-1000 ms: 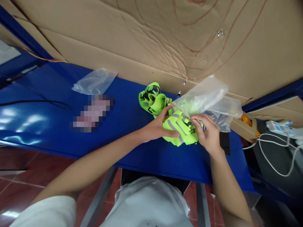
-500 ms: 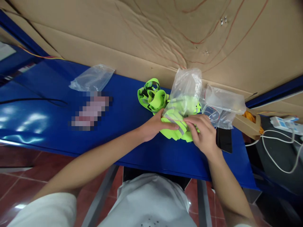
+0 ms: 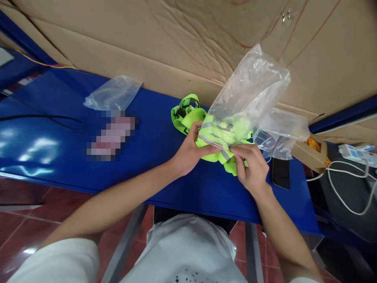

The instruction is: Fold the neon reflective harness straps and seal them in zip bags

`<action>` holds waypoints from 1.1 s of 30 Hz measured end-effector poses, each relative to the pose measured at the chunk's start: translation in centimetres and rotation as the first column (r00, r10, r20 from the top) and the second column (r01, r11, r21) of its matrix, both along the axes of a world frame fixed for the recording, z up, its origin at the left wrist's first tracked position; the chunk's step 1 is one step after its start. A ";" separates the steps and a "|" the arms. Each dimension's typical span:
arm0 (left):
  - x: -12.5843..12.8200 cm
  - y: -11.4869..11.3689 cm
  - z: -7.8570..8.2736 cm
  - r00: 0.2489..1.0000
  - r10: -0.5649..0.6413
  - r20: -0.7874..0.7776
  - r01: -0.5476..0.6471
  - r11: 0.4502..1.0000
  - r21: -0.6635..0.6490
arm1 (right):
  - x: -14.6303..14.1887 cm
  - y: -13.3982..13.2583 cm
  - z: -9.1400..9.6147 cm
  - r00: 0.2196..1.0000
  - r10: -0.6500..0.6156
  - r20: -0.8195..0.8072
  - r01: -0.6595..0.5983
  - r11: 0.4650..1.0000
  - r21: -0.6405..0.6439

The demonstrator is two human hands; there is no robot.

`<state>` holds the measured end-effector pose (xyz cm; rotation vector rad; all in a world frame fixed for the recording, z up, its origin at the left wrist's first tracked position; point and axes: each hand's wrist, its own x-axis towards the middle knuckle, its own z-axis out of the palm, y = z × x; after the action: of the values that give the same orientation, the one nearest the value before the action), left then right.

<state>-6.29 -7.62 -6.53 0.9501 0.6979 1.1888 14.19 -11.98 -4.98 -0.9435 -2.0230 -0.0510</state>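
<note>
1. pinching the mouth of the clear bag (image 3: 250, 90), left hand (image 3: 188, 151) and right hand (image 3: 250, 169) clench its rim.
2. folded vest (image 3: 219, 155), between the fingertips, half inside: light, soft; film likely slippery, so grip at the rim.

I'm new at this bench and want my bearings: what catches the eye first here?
The neon-yellow reflective vest stands out first, at the middle of the blue table, partly inside a clear plastic bag that rises toward the cardboard wall; the left hand and right hand pinch it at the bag's mouth. A second neon bundle lies just behind the left hand, and an empty clear bag lies farther left.
</note>
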 end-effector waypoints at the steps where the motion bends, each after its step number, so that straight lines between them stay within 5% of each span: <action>1: -0.1 0.0 -0.1 0.998 0.046 -0.030 -0.044 0.998 0.055 | -0.2 0.0 -0.1 0.999 -0.009 -0.047 0.007 0.998 -0.055; 6: -0.1 0.3 -1.1 0.985 0.150 -0.084 -0.133 0.975 0.179 | -1.9 0.6 -1.6 0.890 -0.079 -0.449 -0.113 0.916 -0.385; 11: 0.0 0.0 -1.4 0.999 0.020 -0.031 -0.016 0.991 0.133 | -3.1 0.6 -2.6 0.803 -0.181 -0.568 -0.273 0.735 -0.620; 15: 0.2 -0.6 -0.6 0.986 -0.137 0.090 0.133 0.990 0.045 | -3.2 0.3 -2.0 0.732 -0.261 -0.629 -0.280 0.727 -0.627; 19: 0.5 -0.9 -0.1 0.991 -0.075 0.109 0.075 0.997 0.008 | -3.5 0.1 -2.0 0.688 -0.318 -0.653 -0.277 0.716 -0.640; 26: 0.7 -1.9 0.4 0.996 -0.091 0.011 0.087 0.978 0.190 | -3.0 0.5 -2.3 0.643 -0.349 -0.681 -0.324 0.683 -0.655; 33: 0.1 -1.5 0.0 0.997 -0.061 -0.055 0.077 0.921 0.381 | -3.5 -0.3 -1.8 0.578 -0.286 -0.765 -0.649 0.407 -0.642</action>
<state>-6.20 -9.09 -6.56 1.3190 0.4651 1.2702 10.74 -12.26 -6.78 -0.9991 -1.0910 1.5652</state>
